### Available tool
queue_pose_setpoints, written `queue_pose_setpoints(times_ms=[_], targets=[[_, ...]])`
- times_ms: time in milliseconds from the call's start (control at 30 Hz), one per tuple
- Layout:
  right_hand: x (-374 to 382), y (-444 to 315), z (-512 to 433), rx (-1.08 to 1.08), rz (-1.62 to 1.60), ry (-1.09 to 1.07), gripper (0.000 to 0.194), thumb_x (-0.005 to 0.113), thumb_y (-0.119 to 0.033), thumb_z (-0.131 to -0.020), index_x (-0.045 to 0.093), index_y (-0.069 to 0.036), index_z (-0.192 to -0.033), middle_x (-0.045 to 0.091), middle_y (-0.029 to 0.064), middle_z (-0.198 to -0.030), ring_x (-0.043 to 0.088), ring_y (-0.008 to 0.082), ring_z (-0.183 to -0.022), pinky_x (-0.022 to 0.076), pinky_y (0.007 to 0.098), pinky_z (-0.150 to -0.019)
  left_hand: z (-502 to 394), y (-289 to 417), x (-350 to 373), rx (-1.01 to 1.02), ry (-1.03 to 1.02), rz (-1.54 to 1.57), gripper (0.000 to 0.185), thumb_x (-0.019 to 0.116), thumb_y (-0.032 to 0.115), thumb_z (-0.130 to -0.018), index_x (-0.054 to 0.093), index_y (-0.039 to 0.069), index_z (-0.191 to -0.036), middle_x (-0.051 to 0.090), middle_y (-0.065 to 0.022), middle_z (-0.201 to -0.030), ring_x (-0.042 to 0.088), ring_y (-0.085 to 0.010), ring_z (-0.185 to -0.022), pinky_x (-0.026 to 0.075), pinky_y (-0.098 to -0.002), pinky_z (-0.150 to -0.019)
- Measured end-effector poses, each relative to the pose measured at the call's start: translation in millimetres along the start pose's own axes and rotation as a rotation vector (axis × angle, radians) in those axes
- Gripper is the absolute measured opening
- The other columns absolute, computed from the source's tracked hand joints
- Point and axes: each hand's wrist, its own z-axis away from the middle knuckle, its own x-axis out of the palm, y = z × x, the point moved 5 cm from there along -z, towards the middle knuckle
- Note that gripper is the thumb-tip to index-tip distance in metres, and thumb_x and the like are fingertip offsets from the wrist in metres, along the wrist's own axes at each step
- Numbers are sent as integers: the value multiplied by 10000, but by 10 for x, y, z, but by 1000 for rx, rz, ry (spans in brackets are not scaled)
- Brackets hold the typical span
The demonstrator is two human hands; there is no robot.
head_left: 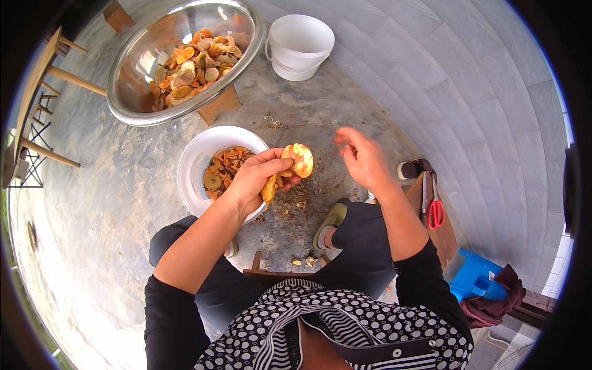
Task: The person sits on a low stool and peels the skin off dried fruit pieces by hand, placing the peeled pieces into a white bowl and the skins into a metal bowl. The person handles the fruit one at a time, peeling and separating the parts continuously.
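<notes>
My left hand (259, 178) grips several orange mushrooms (298, 160), one cap between thumb and fingers and others lower in the palm. Beneath it stands a white bucket (190, 185) that holds orange mushrooms and pieces of them, partly hidden by my forearm. My right hand (363, 157) is raised over the floor to the right, slightly blurred, its fingers bent and apart, with nothing visible in it. At the upper left, a large steel basin (127, 83) holds a heap of orange and tan mushrooms.
An empty-looking white bucket (300, 46) with a wire handle stands beyond. Red-handled scissors (435, 212) and a knife (424, 196) rest on a wooden board (441, 240) at the right, near a blue plastic item (476, 275). Scraps lie on the concrete floor (296, 203). Wooden table legs (76, 81) stand left.
</notes>
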Motion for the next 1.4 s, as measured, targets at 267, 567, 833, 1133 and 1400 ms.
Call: queue_pose_setpoints(times_ms=[267, 567, 833, 1133, 1400], targets=[[123, -89, 111, 236, -520, -337, 366, 584, -197, -915, 491, -7, -1215, 624, 59, -919, 600, 91, -791, 475, 244, -660, -32, -76, -27, -34, 29, -38, 231, 619, 128, -866, 561, 59, -1078, 639, -89, -989, 641, -182, -757, 513, -257, -651], [86, -197, 46, 272, -644, -250, 246, 576, -119, -896, 568, 8, -1106, 642, 52, -774, 571, 80, -617, 440, 212, -537, 170, 463, -42, 230, 86, 23, 288, 629, 129, -847, 535, 96, -1117, 645, -78, -964, 641, -185, -747, 500, -285, -669], [74, -210, 114, 294, -655, -313, 210, 562, -129, -907, 582, 9, -1065, 629, 49, -751, 557, 73, -601, 420, 198, -524, -91, 1999, -946, 527, 585, 64, 337, 568, 173, -883, 502, -10, -1157, 578, -185, -1073, 635, -256, -852, 592, -308, -648], [15, -156, 114, 356, -650, -302, 204, 556, -108, -910, 575, 20, -1068, 618, 59, -741, 544, 76, -604, 434, 207, -546, -224, 2698, -998, 784, 908, 33, 414, 529, 342, -914, 516, 76, -1231, 565, -115, -1197, 542, -323, -1054, 370, -573, -907], [-22, -164, 171, 234, -598, -330, 192, 521, -62, -906, 577, 7, -1076, 618, 51, -747, 548, 76, -612, 445, 207, -558, 237, 2074, -174, 1412, 625, -1495, 187, 617, 249, -862, 641, 110, -984, 658, -45, -859, 639, -163, -698, 511, -290, -638]])
